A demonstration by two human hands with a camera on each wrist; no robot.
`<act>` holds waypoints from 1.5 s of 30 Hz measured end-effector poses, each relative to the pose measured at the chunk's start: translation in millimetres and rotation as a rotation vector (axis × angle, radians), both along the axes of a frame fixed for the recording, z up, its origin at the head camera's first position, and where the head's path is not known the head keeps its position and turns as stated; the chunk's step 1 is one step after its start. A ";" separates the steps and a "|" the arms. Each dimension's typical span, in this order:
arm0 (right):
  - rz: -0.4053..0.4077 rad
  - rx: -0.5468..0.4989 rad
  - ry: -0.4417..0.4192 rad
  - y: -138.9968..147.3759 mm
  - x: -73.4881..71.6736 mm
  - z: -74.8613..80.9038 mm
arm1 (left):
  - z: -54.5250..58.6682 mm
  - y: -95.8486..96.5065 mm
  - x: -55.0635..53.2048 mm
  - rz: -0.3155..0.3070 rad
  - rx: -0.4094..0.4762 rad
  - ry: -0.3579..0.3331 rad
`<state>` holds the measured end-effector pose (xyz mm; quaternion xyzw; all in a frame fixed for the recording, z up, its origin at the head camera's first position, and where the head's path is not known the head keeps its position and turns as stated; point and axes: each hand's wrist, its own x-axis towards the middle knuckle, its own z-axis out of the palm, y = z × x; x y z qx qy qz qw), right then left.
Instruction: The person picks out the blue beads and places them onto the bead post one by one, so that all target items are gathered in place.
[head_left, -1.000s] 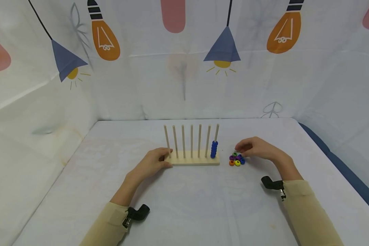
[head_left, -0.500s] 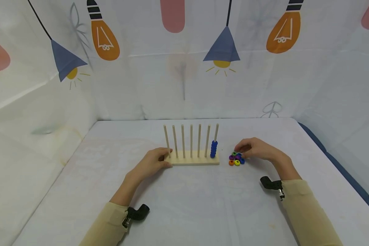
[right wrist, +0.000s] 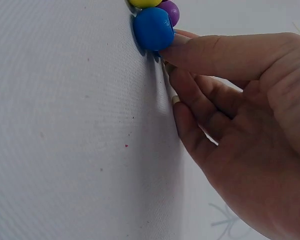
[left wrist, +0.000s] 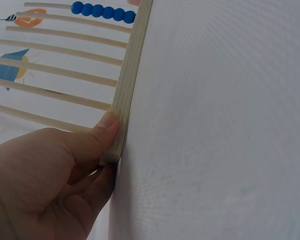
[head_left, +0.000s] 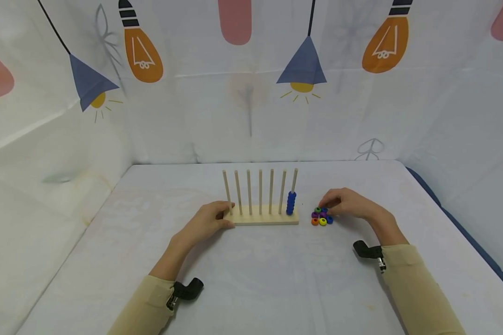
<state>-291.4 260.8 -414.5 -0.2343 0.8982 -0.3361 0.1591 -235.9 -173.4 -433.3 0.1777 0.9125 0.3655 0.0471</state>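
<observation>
A wooden peg rack [head_left: 261, 220] with several upright pegs stands mid-table. Its rightmost peg carries a stack of blue beads [head_left: 291, 203]. My left hand [head_left: 207, 221] grips the rack's left end, thumb on the front edge of the base [left wrist: 127, 85]. Right of the rack lies a small cluster of loose beads: orange [head_left: 315, 222], yellow [head_left: 322, 222], green [head_left: 317, 210], purple and blue. My right hand [head_left: 348, 203] reaches into its back right side and pinches a blue bead [head_left: 324, 211], mostly hidden by the thumb in the right wrist view. Another blue bead [right wrist: 153, 29] sits in front.
White cloth covers the table [head_left: 251, 279]. Behind it hangs a white sheet [head_left: 184, 116] printed with lamps and bulbs. Each sleeve cuff bears a black wrist camera [head_left: 188, 289]. A dark blue strip [head_left: 465, 232] runs along the right table edge.
The right fingers have closed slightly at the back of the cluster, and a blue bead there has shifted a little. The left hand and the rack stay in place.
</observation>
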 end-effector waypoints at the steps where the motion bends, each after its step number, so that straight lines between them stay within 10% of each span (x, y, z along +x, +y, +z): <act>1: -0.007 0.003 -0.002 0.1 -0.1 -0.4 | -0.2 0.2 0.0 -0.002 -0.001 0.000; 45: -0.124 -0.004 0.013 -1.0 8.6 -4.0 | 2.0 1.9 0.9 0.007 0.003 -0.023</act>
